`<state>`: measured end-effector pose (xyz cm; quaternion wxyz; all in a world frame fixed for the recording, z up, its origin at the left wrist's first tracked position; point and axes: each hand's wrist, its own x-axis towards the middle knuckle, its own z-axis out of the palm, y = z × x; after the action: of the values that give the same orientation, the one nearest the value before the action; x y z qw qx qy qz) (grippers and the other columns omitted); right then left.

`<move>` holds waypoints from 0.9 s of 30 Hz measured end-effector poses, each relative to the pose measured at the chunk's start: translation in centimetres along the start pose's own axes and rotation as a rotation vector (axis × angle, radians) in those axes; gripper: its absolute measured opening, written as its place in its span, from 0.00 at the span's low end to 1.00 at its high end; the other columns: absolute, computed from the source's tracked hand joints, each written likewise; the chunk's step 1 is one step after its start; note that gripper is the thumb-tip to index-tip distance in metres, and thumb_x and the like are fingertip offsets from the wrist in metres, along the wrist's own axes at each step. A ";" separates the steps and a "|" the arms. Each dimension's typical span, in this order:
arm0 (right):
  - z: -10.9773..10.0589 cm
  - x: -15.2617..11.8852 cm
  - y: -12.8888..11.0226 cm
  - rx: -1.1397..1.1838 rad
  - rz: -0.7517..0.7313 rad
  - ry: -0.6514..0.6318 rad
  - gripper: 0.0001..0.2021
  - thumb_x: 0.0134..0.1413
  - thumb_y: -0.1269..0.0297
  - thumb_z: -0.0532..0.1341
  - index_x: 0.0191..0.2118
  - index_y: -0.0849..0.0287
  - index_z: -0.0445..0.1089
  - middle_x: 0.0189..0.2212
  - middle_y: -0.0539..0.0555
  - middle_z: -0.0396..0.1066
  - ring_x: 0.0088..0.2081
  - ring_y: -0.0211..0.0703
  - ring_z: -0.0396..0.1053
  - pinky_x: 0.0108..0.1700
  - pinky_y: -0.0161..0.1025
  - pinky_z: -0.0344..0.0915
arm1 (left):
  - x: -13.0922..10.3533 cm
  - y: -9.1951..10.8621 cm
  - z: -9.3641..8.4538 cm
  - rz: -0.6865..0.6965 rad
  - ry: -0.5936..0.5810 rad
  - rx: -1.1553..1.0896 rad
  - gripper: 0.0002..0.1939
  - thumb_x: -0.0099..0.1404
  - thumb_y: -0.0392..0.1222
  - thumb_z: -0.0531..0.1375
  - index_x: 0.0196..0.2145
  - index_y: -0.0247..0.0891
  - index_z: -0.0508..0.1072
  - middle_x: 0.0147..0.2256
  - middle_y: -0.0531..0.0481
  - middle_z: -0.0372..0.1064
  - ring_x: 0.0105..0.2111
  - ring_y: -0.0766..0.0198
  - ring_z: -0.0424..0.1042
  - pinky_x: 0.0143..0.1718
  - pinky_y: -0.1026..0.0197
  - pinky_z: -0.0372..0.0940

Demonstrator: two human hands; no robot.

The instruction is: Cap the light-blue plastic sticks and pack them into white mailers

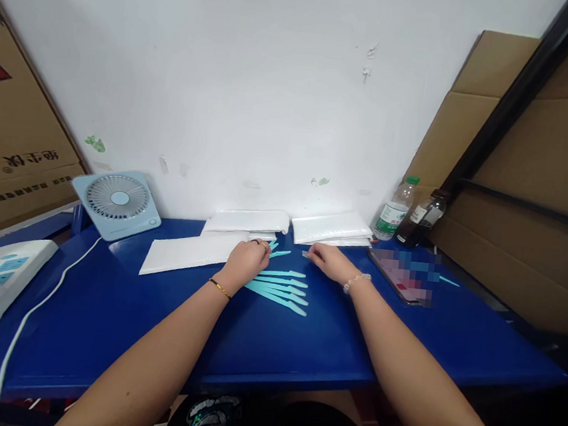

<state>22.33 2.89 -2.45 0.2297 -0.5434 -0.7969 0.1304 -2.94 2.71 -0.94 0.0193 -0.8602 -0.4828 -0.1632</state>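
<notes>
My left hand (248, 262) is closed on a turquoise eyebrow razor (280, 253), whose tip points right. A second turquoise end shows just above it, partly hidden by the fingers. Below that hand, several more eyebrow razors (281, 290) lie fanned out on the blue table (311, 349), their heads to the right and their other ends partly behind my wrist. To the right, my right hand (327, 261) pinches a small clear plastic piece (306, 255). A gap separates the two hands.
White flat packets (184, 253) lie behind my left hand, with another white stack (333, 228) by the wall. A phone (398, 277) and two bottles (395, 210) are at right. A fan (118, 200) and a power strip (6, 280) with a cable stand left.
</notes>
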 end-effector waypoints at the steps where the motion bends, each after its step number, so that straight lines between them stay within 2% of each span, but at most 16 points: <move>1: -0.1 -0.1 -0.2 0.094 0.025 0.011 0.08 0.58 0.63 0.53 0.33 0.59 0.67 0.29 0.52 0.71 0.28 0.37 0.67 0.34 0.34 0.62 | -0.1 0.0 -0.1 -0.013 0.025 -0.066 0.10 0.63 0.38 0.49 0.35 0.36 0.69 0.35 0.45 0.71 0.33 0.59 0.71 0.35 0.60 0.61; 3: -0.5 -0.2 -0.5 0.252 0.070 0.057 0.09 0.57 0.61 0.54 0.35 0.59 0.68 0.26 0.50 0.71 0.25 0.36 0.67 0.32 0.34 0.63 | -0.2 0.1 -0.2 -0.041 0.029 -0.229 0.09 0.64 0.39 0.48 0.36 0.37 0.67 0.34 0.46 0.71 0.32 0.61 0.71 0.33 0.61 0.61; 7: -1.2 -0.3 -1.0 0.477 0.096 0.136 0.13 0.50 0.58 0.61 0.39 0.60 0.71 0.23 0.51 0.71 0.27 0.38 0.69 0.33 0.36 0.65 | -0.4 -0.1 0.2 -0.070 -0.074 -0.516 0.09 0.66 0.42 0.46 0.36 0.38 0.63 0.28 0.51 0.69 0.25 0.64 0.70 0.28 0.63 0.62; 9: -1.2 -0.3 -1.3 0.612 0.123 0.118 0.15 0.47 0.56 0.63 0.38 0.62 0.71 0.24 0.52 0.72 0.26 0.38 0.69 0.32 0.36 0.67 | -0.4 -0.2 0.3 -0.064 -0.078 -0.553 0.08 0.65 0.42 0.46 0.35 0.39 0.63 0.28 0.51 0.70 0.25 0.65 0.70 0.27 0.63 0.61; 12: -0.9 -0.2 -1.8 0.744 0.151 0.116 0.17 0.46 0.51 0.63 0.31 0.63 0.70 0.23 0.53 0.72 0.23 0.36 0.68 0.27 0.34 0.66 | -0.3 -0.2 0.5 -0.043 -0.059 -0.548 0.07 0.64 0.41 0.46 0.33 0.39 0.62 0.28 0.51 0.70 0.26 0.65 0.69 0.28 0.64 0.61; 15: -0.5 -0.1 -2.0 0.779 0.142 0.122 0.19 0.45 0.49 0.63 0.29 0.63 0.69 0.22 0.52 0.71 0.21 0.33 0.66 0.23 0.32 0.63 | -0.2 -0.3 0.6 -0.041 -0.054 -0.542 0.07 0.64 0.41 0.46 0.33 0.39 0.62 0.28 0.52 0.69 0.26 0.65 0.69 0.28 0.64 0.61; 22: 0.4 -0.1 -2.4 0.781 0.108 0.065 0.18 0.46 0.50 0.63 0.30 0.64 0.70 0.24 0.52 0.71 0.21 0.32 0.66 0.23 0.30 0.62 | -0.2 0.1 0.6 -0.035 -0.066 -0.579 0.08 0.65 0.43 0.46 0.33 0.39 0.62 0.28 0.52 0.69 0.26 0.66 0.68 0.28 0.64 0.62; 27: 0.6 -0.2 -3.1 0.747 0.083 -0.063 0.18 0.48 0.50 0.62 0.33 0.63 0.71 0.25 0.53 0.73 0.22 0.34 0.68 0.24 0.31 0.62 | -0.4 1.0 0.2 -0.023 -0.179 -0.680 0.12 0.65 0.47 0.47 0.36 0.38 0.64 0.31 0.51 0.70 0.27 0.66 0.70 0.30 0.65 0.64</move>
<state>19.64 1.56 -1.63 0.3821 -0.4495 -0.6784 0.4379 -2.25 1.91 -1.13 -0.3125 -0.8229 -0.4101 -0.2386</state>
